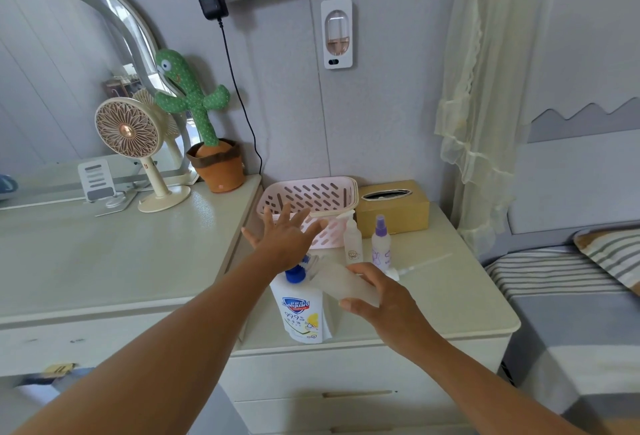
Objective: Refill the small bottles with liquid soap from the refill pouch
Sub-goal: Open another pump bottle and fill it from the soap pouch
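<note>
Right hand [388, 303] grips the frosted bottle [343, 284], left hand [285, 242] spread wide; I'd steady the refill pouch [299, 313] at its eight o'clock.

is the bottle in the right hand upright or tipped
Tipped: the frosted bottle lies almost sideways in the right hand, one end reaching toward the top of the standing refill pouch.

Blue-capped refill pouch [300, 313] upright; frosted bottle [346, 284] tilted beside it; white-capped bottle [353, 245], purple-capped bottle [380, 249] upright behind

Nightstand [450, 299]: pouch [300, 313], spray bottle [380, 248], basket [311, 196]
</note>
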### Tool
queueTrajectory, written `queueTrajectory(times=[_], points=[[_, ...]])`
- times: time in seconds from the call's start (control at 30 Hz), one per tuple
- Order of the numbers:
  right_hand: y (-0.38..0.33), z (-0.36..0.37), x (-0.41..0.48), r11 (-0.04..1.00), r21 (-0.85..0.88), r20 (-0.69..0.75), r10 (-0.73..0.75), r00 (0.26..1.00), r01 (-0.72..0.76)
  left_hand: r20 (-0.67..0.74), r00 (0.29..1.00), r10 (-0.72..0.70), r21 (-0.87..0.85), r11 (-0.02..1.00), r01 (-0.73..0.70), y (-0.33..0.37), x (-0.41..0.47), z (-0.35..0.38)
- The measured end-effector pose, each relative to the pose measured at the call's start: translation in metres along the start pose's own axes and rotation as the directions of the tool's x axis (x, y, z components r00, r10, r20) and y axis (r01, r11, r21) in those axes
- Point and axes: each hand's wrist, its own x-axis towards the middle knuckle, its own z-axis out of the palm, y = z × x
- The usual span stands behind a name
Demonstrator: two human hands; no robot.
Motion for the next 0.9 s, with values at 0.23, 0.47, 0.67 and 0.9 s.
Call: queueTrajectory(times=[0.23,0.47,0.67,0.9], points=[[0.005,0.005,0.0,1.0,0.012,0.004,0.011,1.0,-0.011,0.004,1.0,-0.01,-0.03,0.999,0.01,-0.002,-0.001,0.011],[-0.001,0.002,0.001,1.0,-0.013,0.004,-0.003,1.0,0.003,0.003,1.0,-0.001,0.022,1.0,0.001,0.001,0.0,-0.002],[0.001,0.003,0.002,1.0,-0.001,0.006,0.001,1.0,-0.001,0.001,1.0,-0.006,-0.042,0.999,0.006,-0.001,0.001,0.004],[0.002,0.005,0.001,1.0,-0.003,0.001,0.021,1.0,-0.021,0.012,1.0,-0.017,-0.052,0.998,0.018,-0.001,-0.001,0.008]])
